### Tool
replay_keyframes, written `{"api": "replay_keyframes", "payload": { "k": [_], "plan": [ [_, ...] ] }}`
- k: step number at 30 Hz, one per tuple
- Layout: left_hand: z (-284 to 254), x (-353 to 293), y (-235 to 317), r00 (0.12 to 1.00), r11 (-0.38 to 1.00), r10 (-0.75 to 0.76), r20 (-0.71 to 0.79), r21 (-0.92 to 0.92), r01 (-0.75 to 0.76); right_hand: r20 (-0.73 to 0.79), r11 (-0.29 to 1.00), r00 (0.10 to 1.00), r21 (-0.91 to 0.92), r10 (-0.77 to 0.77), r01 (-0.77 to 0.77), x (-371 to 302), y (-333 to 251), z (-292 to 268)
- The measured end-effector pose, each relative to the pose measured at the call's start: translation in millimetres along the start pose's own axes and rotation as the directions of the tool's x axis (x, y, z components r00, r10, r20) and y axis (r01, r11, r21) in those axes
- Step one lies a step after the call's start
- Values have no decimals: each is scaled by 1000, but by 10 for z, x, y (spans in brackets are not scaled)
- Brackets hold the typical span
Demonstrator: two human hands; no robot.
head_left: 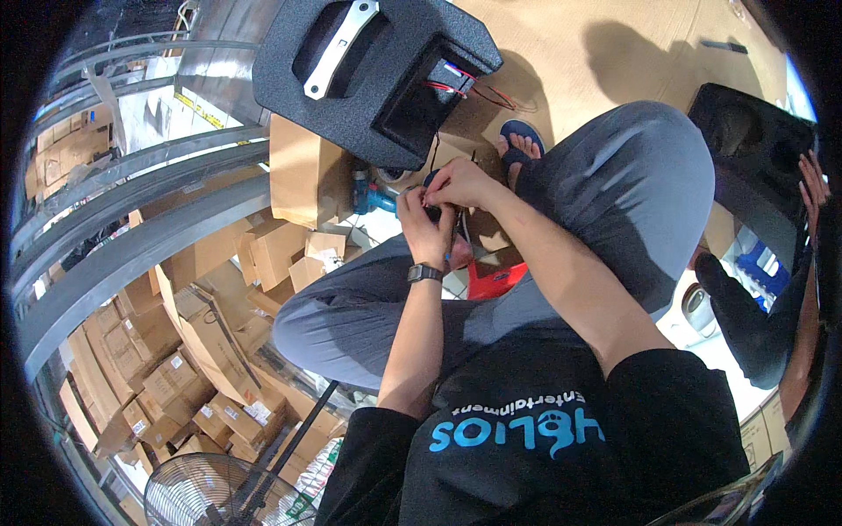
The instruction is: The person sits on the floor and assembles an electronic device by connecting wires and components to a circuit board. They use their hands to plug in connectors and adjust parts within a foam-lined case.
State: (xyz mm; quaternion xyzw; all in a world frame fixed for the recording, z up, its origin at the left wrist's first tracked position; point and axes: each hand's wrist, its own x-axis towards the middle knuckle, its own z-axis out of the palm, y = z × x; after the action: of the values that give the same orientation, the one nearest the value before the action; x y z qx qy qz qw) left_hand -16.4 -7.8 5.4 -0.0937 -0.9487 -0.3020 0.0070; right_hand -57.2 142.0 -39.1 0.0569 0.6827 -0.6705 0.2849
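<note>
one small dark part [432, 212] sits between left hand [424, 233] and right hand [463, 185]

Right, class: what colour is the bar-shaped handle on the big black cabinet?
The handle is silver, set against the black cabinet; see the head view.

The person wears a black T-shirt [500, 491] with short, loose sleeves [675, 394]. Across its chest run 2 lines of lettering [500, 436], upside down from this view: 1 large and light blue in rounded letters, 1 smaller and white. The trousers [614, 184] are slate grey, plain and roomy, with soft creases. A watch [424, 273] with a dark strap and a small squarish case circles the left wrist. The visible foot wears a navy-blue sandal [532, 131] with a dark strap.
</note>
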Motion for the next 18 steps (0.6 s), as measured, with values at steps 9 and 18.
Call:
{"api": "replay_keyframes", "payload": {
  "k": [9,18],
  "plan": [
    [-110,18,-14,975,966,-218,-51,-153,208,-123,993,992,116,44,-29,22,41,24],
    [-182,85,85,974,959,-223,47,-172,228,-144,1000,989,-2,15,-16,-13,-88,78]
  ]
}}
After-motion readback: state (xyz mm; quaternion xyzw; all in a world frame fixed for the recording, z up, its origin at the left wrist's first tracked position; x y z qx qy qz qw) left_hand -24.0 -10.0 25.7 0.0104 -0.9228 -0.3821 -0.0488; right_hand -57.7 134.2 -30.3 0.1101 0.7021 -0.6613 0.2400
